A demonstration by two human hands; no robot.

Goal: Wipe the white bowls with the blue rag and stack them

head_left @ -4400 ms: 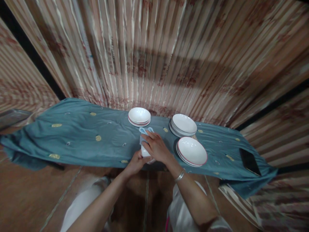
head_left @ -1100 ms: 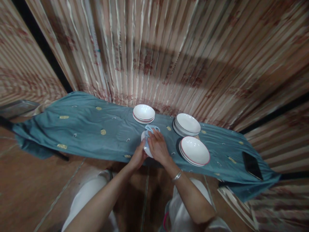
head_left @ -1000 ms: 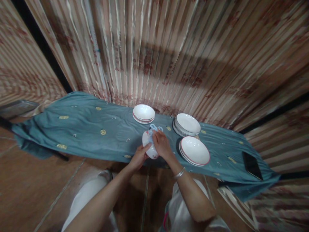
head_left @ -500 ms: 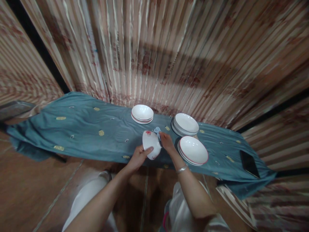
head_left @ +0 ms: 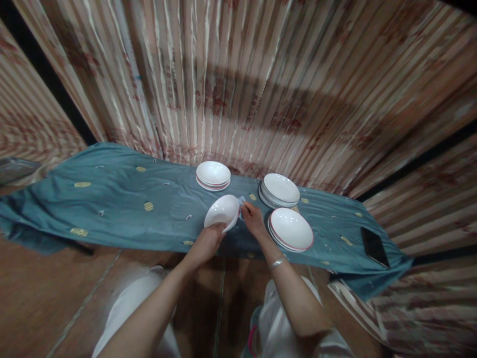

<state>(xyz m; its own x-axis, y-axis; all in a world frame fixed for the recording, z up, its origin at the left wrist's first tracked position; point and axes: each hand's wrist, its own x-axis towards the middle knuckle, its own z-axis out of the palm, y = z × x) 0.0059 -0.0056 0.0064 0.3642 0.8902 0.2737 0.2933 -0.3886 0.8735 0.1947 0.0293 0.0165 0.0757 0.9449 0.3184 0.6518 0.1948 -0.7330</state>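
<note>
Near the centre of the frame, the left hand [head_left: 209, 241] grips the near edge of a round, glossy white bowl [head_left: 220, 208], its fingers closed on the rim with the thumb or a finger lapping over the inside; exactly how the hidden fingers sit underneath, I cannot tell. The bowl is tilted, its shiny inside showing, in front of a blue-green tablecloth [head_left: 122, 204] printed with small yellow motifs; whether its base touches the cloth cannot be made out. Just right of it, the right hand [head_left: 252, 219] has its fingers drawn in narrowly, pinching a small light-blue cloth [head_left: 241, 203] against the bowl's right edge. A silver-coloured bangle [head_left: 278, 261] circles the right wrist. Just above the held bowl in the frame stands a stack of white bowls with red edging [head_left: 213, 175]. Right of centre is a taller stack of white dishes with thin dark rims [head_left: 281, 190], and just below that, near the right hand, a stack of wider white bowls with a red rim [head_left: 291, 228]. A flat black phone [head_left: 374, 246] lies at the right of the frame, well apart from the dishes. A striped beige-and-red curtain [head_left: 231, 84] fills the upper part.
</note>
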